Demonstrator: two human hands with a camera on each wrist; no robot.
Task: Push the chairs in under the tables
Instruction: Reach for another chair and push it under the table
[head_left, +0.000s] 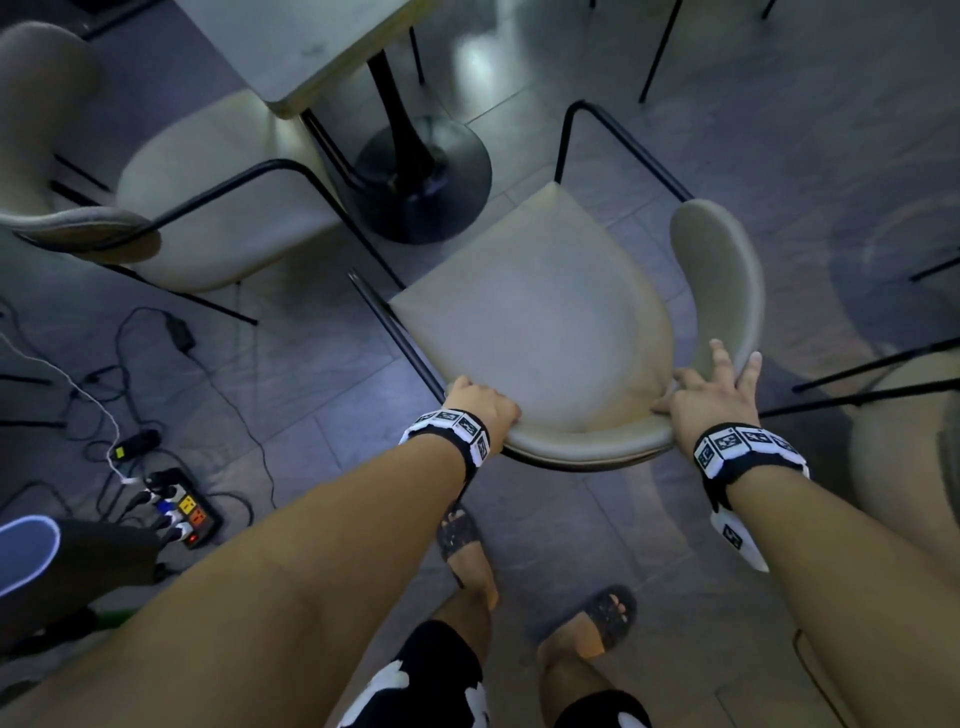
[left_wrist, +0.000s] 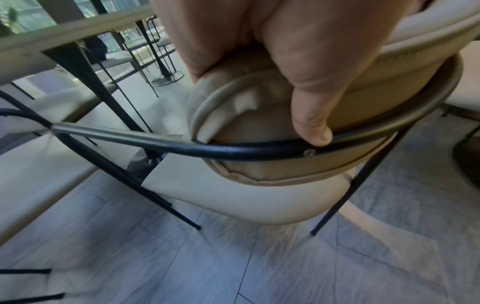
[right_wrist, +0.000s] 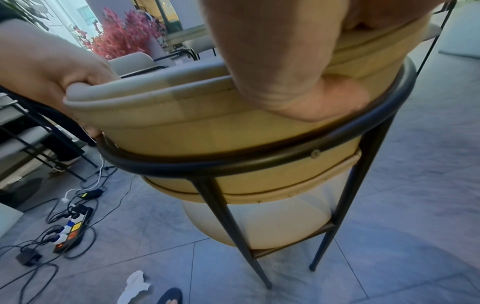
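A beige padded chair (head_left: 530, 322) on a black metal frame stands out from the table (head_left: 306, 47), its seat facing the table's black pedestal base (head_left: 426, 176). My left hand (head_left: 483, 402) grips the left end of the curved backrest (left_wrist: 241, 98), with the thumb (left_wrist: 311, 115) down on the outer face by the black frame tube (left_wrist: 207, 150). My right hand (head_left: 711, 387) holds the backrest (head_left: 722, 270) further round to the right. Its fingers lie over the top edge and the thumb (right_wrist: 311, 98) presses the outer face. The right wrist view also shows my left hand (right_wrist: 52, 78).
A second beige chair (head_left: 208, 192) stands at the left, partly under the table. A power strip (head_left: 182, 512) with tangled cables lies on the tiled floor at the left. Another chair (head_left: 904, 467) is close on my right. A crumpled tissue (right_wrist: 135, 286) lies near my feet.
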